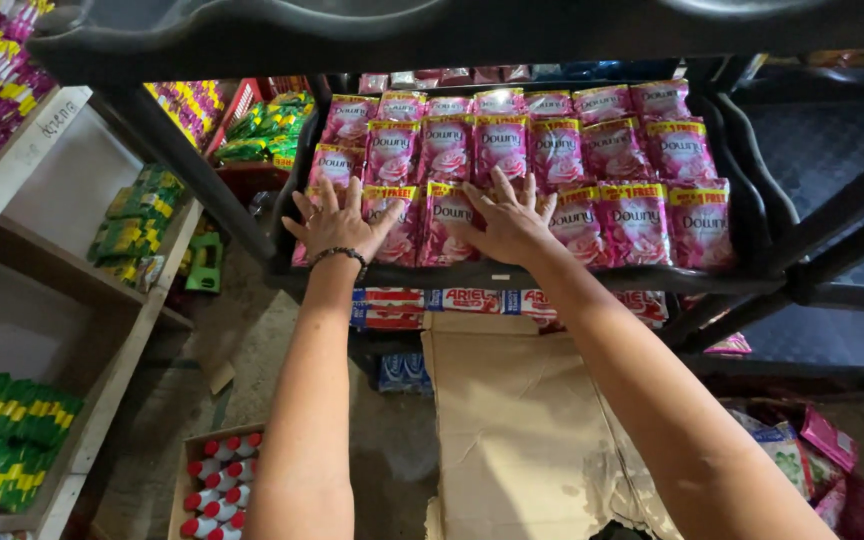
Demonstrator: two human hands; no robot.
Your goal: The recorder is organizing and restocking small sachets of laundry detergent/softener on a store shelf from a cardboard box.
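Note:
Rows of pink sachets (592, 150) fill a dark plastic shelf tray (752, 220) in front of me. My left hand (337, 222), with a dark bead bracelet on its wrist, lies flat with fingers spread on the sachets at the tray's front left. My right hand (510, 220) lies flat with fingers spread on the front-row sachets near the middle. Neither hand grips anything; both press down on the packets.
A flattened cardboard box (512, 420) lies below the tray. A box of red-capped white bottles (214, 485) stands on the floor at lower left. Wooden shelves (82, 290) on the left carry green sachets (7, 440). Loose pink packets (817, 450) lie at lower right.

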